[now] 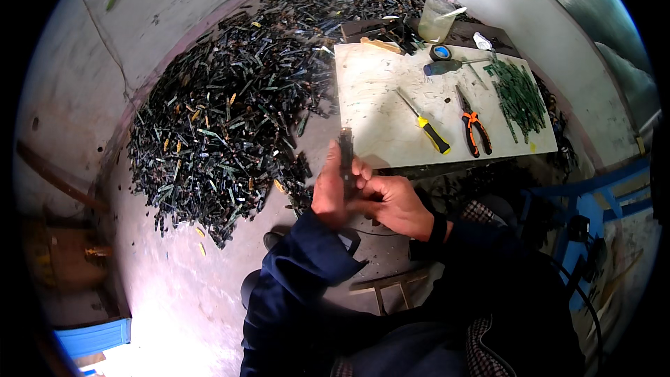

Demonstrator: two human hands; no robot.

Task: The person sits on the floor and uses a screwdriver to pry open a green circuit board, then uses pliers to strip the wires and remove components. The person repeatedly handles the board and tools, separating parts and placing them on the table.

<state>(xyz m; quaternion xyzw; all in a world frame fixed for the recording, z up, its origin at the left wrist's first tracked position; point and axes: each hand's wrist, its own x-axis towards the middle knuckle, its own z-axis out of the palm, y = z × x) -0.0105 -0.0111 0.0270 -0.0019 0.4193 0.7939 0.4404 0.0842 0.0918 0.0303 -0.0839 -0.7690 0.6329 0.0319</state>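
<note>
My left hand (330, 186) is closed around a dark, narrow strip-shaped part (346, 149), which stands upright beside the board's near left corner. Against the lower part of this piece are the bent fingers of my right hand (395, 201); whether they grip it cannot be made out. On the white board (366, 141) lie a screwdriver with a yellow and black handle (433, 136) and long-nose pliers with orange and black handles (473, 133). Farther back rest a blue-handled screwdriver (443, 67) and a roll of tape (440, 53). Green strips (521, 99) are heaped at the right.
A large pile of dark strips (225, 125) covers the floor left of and behind the board. A cloudy plastic cup (436, 21) with a white utensil stands on a dark board (492, 36) at the back. Blue furniture (589, 209) is at the right, a wooden frame (392, 283) below my hands.
</note>
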